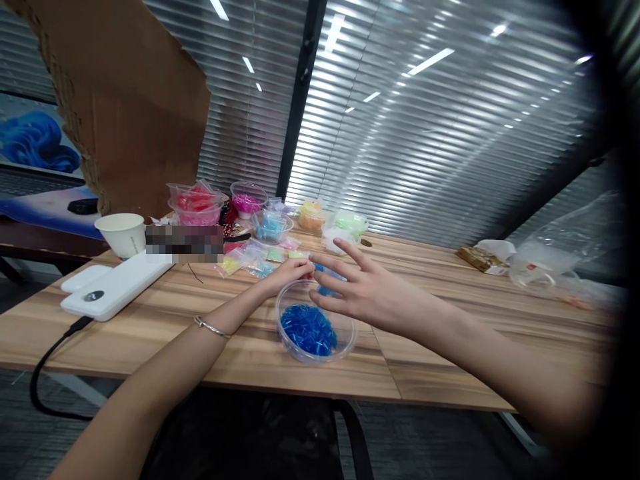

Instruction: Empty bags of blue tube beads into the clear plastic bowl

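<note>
A round clear plastic bowl (349, 337) stands near the table's front edge, with a heap of short blue tube-like pieces (309, 330) in it. At the bowl's far rim, my left hand (291, 274) is closed, its fingertips pinching what looks like a small clear bag (327, 288) with blue in it. The bag is partly hidden behind my right fingers. My right hand (357, 287) is open above the bowl's right side, fingers spread and nothing held in them.
Behind the bowl lie small bags of coloured pieces (250, 255) and several clear tubs, one with pink pieces (247, 203). On the left are a paper cup (121, 235), a white cabled device (117, 287) and a cardboard sheet (145, 100). Plastic bags (537, 270) lie at the right.
</note>
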Action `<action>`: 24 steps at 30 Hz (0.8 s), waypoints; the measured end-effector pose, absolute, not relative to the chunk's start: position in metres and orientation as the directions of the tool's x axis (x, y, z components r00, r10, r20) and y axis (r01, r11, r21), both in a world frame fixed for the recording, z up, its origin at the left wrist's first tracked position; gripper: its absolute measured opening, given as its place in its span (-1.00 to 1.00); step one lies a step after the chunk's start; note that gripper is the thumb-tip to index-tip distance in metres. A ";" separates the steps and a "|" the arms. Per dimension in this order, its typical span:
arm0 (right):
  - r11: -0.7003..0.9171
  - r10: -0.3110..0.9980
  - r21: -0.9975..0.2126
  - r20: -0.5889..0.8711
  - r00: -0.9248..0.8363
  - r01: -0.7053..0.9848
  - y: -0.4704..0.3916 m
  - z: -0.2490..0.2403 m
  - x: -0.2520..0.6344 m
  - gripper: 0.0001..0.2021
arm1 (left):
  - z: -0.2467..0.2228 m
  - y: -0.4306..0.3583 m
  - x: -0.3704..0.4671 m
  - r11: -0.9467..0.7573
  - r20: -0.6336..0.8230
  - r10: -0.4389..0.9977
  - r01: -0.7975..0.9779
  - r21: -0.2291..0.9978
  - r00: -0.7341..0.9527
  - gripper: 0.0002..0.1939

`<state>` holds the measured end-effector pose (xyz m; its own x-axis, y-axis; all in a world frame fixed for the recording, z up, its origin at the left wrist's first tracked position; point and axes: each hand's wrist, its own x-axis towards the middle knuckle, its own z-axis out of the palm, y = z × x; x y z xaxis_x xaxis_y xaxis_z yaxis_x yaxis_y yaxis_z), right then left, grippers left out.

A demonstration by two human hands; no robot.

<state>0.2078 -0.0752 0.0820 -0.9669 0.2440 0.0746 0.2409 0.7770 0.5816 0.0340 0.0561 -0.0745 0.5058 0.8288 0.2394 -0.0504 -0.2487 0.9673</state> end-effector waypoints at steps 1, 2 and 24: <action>0.794 0.244 0.555 0.078 -0.967 0.246 -0.075 0.083 0.208 -0.53 | -0.075 0.056 0.034 -0.248 0.237 0.828 -0.048 0.968 0.508 -0.80; 0.812 0.246 0.528 0.081 -0.966 0.251 -0.075 0.083 0.208 -0.49 | -0.075 0.057 0.034 -0.247 0.235 0.827 -0.045 0.968 0.511 -0.79; 0.777 0.201 0.613 -0.028 -0.979 0.142 -0.075 0.088 0.200 -0.72 | -0.080 0.064 0.033 -0.279 0.259 0.782 -0.053 0.959 0.566 -0.80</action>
<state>0.2003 -0.0746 0.0881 -0.9791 0.2014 -0.0280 0.1424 0.7775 0.6126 0.0334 0.0642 -0.0797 0.5663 0.7825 0.2590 -0.0534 -0.2788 0.9589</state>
